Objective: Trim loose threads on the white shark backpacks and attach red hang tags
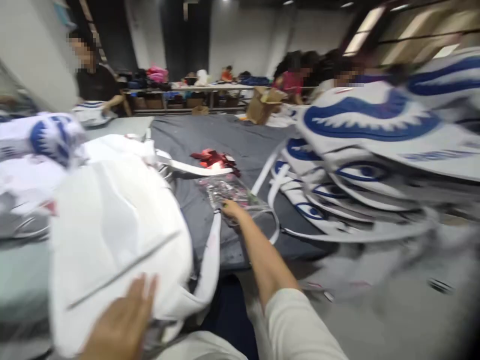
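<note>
My left hand (122,322) rests flat, fingers apart, on the near edge of a white bag (116,235) lying in front of me. My right hand (231,208) reaches forward to a clear plastic packet (228,190) on the grey cloth (225,135); its fingers are on the packet's near edge, but blur hides whether they grip it. A small heap of red pieces (212,158) lies just beyond the packet. White straps (195,167) trail from the bag across the cloth.
A tall stack of white bags with blue prints (375,150) fills the right. More printed white bags (45,140) lie at the left. A person in black (95,82) stands far left; others sit at far tables near a cardboard box (262,105).
</note>
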`<state>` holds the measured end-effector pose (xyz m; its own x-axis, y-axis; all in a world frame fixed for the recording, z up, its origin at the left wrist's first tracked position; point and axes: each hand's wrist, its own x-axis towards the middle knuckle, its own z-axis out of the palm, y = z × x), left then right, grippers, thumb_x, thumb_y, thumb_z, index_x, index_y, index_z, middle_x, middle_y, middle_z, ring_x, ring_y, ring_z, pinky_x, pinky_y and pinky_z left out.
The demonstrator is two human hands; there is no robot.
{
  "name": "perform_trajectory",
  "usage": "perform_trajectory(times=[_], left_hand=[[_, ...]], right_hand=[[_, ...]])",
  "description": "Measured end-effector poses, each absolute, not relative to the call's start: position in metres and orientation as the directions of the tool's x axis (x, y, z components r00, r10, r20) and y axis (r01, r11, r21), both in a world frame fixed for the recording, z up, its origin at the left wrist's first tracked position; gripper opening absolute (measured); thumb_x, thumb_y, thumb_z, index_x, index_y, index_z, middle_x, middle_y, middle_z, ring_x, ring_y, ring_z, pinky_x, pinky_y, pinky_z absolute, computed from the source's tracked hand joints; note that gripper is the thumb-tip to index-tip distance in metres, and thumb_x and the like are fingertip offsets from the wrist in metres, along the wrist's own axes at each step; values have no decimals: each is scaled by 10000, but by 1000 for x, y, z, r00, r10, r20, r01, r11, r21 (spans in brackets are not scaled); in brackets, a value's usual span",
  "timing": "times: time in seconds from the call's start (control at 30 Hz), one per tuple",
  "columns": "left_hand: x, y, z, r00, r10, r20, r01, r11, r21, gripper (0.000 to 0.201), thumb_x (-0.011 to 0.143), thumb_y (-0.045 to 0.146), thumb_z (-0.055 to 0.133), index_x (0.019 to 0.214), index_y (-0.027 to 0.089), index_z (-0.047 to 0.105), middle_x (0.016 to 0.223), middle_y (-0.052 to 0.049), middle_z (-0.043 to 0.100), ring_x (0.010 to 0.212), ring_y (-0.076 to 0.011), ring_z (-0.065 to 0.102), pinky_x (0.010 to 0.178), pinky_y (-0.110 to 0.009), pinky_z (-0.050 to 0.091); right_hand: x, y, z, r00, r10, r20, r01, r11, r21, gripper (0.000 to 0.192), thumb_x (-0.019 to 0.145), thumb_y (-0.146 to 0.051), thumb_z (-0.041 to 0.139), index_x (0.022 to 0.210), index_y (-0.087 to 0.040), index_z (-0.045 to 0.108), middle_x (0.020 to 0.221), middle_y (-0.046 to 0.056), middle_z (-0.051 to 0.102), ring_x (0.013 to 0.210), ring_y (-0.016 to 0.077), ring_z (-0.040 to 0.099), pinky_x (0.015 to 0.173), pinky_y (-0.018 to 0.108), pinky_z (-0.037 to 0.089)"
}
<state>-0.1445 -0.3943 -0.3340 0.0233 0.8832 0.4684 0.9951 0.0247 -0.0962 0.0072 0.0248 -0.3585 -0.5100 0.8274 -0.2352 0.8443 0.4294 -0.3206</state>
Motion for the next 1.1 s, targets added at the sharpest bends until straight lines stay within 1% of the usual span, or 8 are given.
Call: perform_trajectory(times=[0.13,0.27,0.37,0.43,0.57,0.67,0.87,1.1], left_hand=[[-70,-389,-399,106,994,-11,981,-107,-163,724,820,251,609,1495,83,408,1348,-264,606,1170,-361,656,830,-411,595],[-30,-346,-403,160,971,-179,987,-154,47,761,886,636,541,1427,104,480,1194,-263,672,983,-365,713,728,-429,582],[-37,-316,-369,243,954,-177,965,-218,146,386,905,535,557,1053,202,683,812,-63,718,647,-231,686,556,-308,504],[-67,-292,-340,156,984,-91,986,-149,77,245,947,357,501,966,182,672,814,-67,705,691,-230,677,596,-319,494],[-151,-222,-295,86,986,143,994,-76,-74,329,1001,273,381,1165,92,600,1227,-227,614,1121,-313,584,910,-460,441],[-189,-176,-288,206,970,127,973,-189,-133,321,952,377,539,1039,89,652,1107,-203,655,1083,-314,566,940,-454,385],[-185,-189,-279,389,920,51,911,-376,-170,317,850,485,702,926,177,698,947,-77,695,920,-251,607,818,-384,374],[-169,-202,-286,317,945,73,935,-299,-193,363,846,537,688,890,182,750,1041,-105,699,998,-264,575,885,-420,375]], right_hand=[[11,16,-343,-548,828,-120,818,501,-282,328,986,-287,578,1277,-138,603,1261,132,642,1129,244,635,977,445,526],[20,-38,-322,-618,784,53,749,608,-262,434,992,-209,445,1407,-119,536,1305,182,645,1205,296,617,1004,421,497],[27,-107,-329,-717,682,147,639,726,-251,436,941,-187,509,1368,-223,589,1345,97,646,1202,251,624,988,350,514],[29,-153,-354,-767,618,172,578,782,-233,438,863,-120,587,1281,-232,654,1347,90,647,1182,248,636,929,324,551],[36,-217,-432,-762,517,389,546,837,-41,512,837,1,552,1321,-152,619,1435,223,542,1274,335,581,726,321,606],[44,-233,-475,-712,442,545,558,828,58,600,854,52,487,1416,-153,527,1471,261,486,1350,373,508,672,296,601],[51,-248,-501,-687,438,579,513,857,-39,870,855,55,413,1622,-212,97,1627,248,179,1481,391,284,814,380,614],[51,-259,-508,-693,481,536,513,852,-101,964,810,23,471,1622,-267,40,1659,181,83,1488,397,259,825,391,621]])
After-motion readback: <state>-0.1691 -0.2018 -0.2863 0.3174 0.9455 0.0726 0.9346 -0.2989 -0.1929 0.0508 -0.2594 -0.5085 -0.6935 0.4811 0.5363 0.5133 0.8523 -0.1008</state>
